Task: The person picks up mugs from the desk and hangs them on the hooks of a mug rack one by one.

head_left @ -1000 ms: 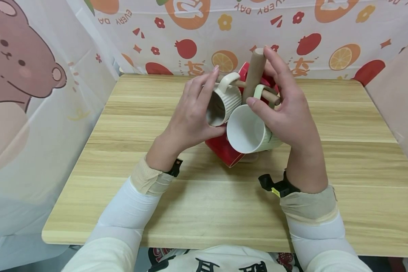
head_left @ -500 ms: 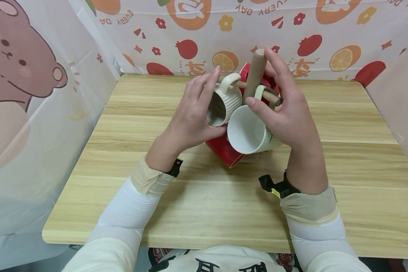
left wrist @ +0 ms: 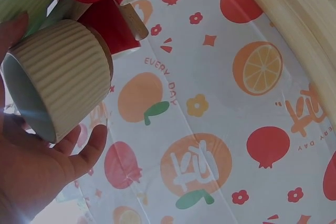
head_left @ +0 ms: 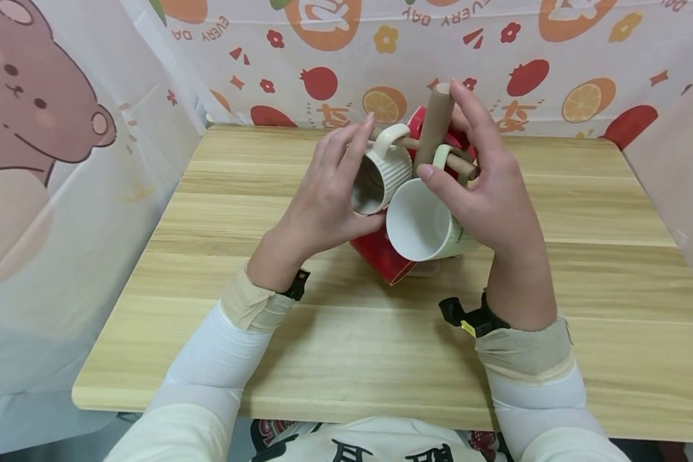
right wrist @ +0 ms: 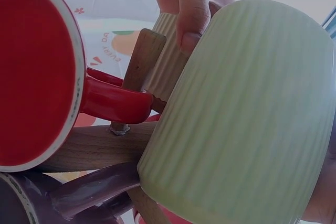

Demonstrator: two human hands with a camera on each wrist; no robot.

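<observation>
A wooden mug rack (head_left: 434,122) with pegs stands at the table's back, hung with several mugs. My left hand (head_left: 329,189) holds a cream ribbed mug (left wrist: 65,72), thumb on one side and fingers on the other; its handle loops over a peg. A pale green ribbed mug (right wrist: 241,114) hangs on the right-hand peg, its mouth facing me. My right hand (head_left: 496,186) spreads around that peg: the index fingertip touches the post near its top, the thumb tip rests by the green mug's handle (head_left: 441,156). Its other fingers are partly hidden behind the rack.
Below hangs a red mug (head_left: 384,253); another red mug (right wrist: 31,77) and a dark purple mug (right wrist: 13,198) show in the right wrist view. A fruit-printed curtain (head_left: 237,58) hangs right behind the rack. The wooden table (head_left: 375,366) reaches toward me.
</observation>
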